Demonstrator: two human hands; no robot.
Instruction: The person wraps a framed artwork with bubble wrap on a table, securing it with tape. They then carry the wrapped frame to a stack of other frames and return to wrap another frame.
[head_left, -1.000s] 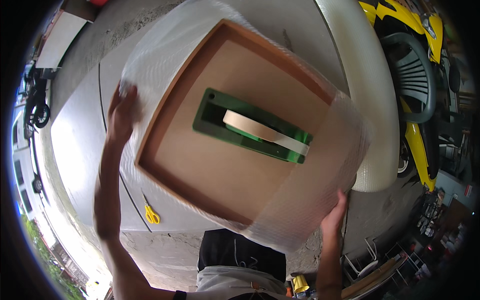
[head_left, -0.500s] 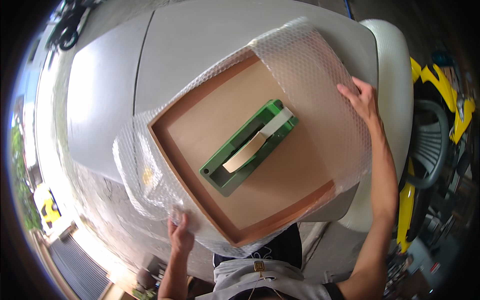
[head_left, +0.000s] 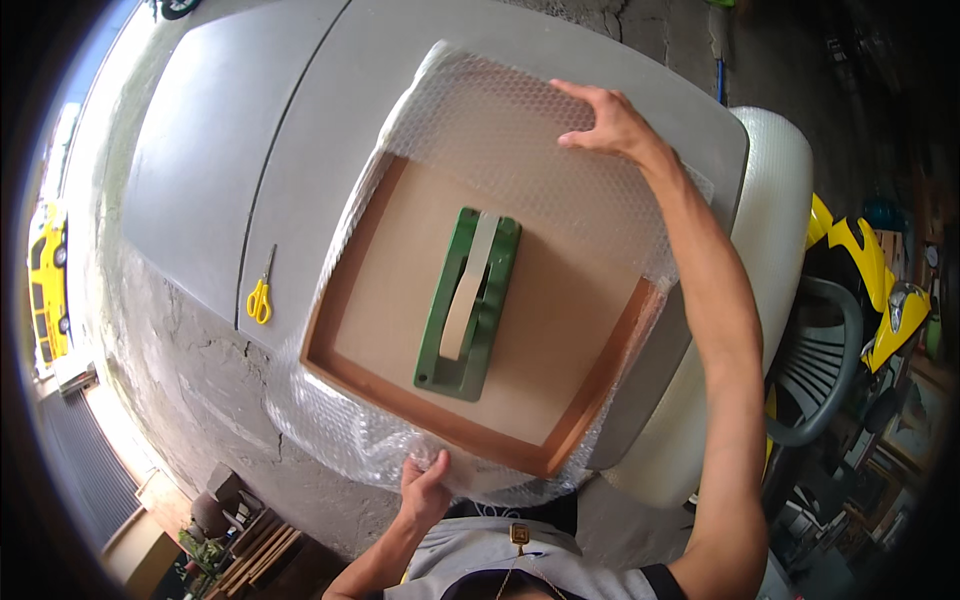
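Turned counterclockwise since half a second ago, our shallow wooden tray (head_left: 425,410) now has its covered side toward the far edge of the grey table (head_left: 330,170) instead of the right one. Our right hand (head_left: 615,125) has come round with that side, and our left hand (head_left: 425,487) has moved nearer the middle of our body. We have the tray over the table's right part, close to its near edge; whether it sits quite flat we cannot tell.

With the left hand we pinch a bunched flap of bubble wrap (head_left: 500,110) just past the near edge. Our right hand is spread wide, thumb well apart from the fingers, over the wrap on the far side; how firmly it presses we cannot tell. Inside the tray stands a green tape dispenser (head_left: 488,315) with cream tape (head_left: 462,315). Yellow-handled scissors (head_left: 260,298) lie near the near edge, beside the table's seam, and a thick pale roll (head_left: 775,200) stretches along the right edge.
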